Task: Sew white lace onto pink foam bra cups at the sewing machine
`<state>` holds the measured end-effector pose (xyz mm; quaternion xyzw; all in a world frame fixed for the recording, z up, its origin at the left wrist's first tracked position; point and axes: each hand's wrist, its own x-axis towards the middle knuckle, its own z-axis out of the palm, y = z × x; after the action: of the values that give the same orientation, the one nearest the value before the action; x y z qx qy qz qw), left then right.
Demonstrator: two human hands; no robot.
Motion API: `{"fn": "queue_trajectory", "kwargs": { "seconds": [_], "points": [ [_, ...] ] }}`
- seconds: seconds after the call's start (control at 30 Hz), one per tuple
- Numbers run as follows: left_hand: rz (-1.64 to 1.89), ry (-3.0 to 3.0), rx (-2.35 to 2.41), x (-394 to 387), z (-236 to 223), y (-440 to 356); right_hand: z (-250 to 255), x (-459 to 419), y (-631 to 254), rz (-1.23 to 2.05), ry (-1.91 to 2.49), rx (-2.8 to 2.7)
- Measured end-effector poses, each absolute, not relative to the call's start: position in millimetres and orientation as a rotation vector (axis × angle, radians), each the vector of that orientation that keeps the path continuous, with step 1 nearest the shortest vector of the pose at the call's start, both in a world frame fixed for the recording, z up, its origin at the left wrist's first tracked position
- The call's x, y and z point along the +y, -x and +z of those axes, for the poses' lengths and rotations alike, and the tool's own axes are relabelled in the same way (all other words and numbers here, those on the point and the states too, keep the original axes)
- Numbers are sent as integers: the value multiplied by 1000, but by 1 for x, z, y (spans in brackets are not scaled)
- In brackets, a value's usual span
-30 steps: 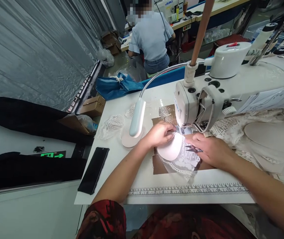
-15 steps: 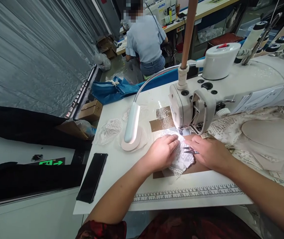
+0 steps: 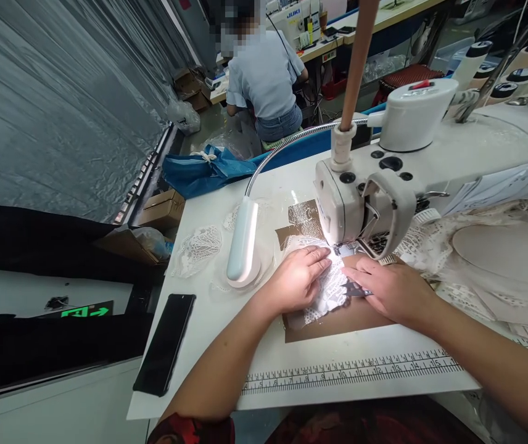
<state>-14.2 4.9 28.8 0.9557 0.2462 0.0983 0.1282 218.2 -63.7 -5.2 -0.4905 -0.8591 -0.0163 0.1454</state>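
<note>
A piece of white lace (image 3: 333, 287) lies under the needle area of the sewing machine (image 3: 338, 203), on the brown patch (image 3: 361, 313) of the table. My left hand (image 3: 303, 277) rests on the lace's left part, fingers stretched out and lying flat near the presser foot. To the right, my right hand (image 3: 382, 283) is closed around small thread snips (image 3: 355, 290). Their dark blades point left at the lace's edge. My right fingertips come close to the lace; whether they press on it I cannot tell.
A lamp (image 3: 242, 243) on a bent metal neck hangs over pale cut pieces. Left are a lace piece (image 3: 198, 250) and a black phone (image 3: 165, 344). More lace and fabric (image 3: 490, 259) is piled right. A printed ruler (image 3: 351, 372) runs along the front edge. A co-worker (image 3: 266, 80) sits beyond.
The lace has shifted left and away, baring more brown surface at its right. My right hand and the snips have turned slightly. The view has moved a little closer.
</note>
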Motion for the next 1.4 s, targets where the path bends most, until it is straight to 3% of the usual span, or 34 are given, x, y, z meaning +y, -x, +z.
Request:
{"fn": "queue_trajectory", "kwargs": {
  "seconds": [1.2,1.4],
  "points": [
    [332,-2829,781,6,14,14,14,-58,-204,-8,1720,-2537],
    [330,-2738,1053,1,15,14,7,-59,-214,209,1642,-2385]
  ]
}}
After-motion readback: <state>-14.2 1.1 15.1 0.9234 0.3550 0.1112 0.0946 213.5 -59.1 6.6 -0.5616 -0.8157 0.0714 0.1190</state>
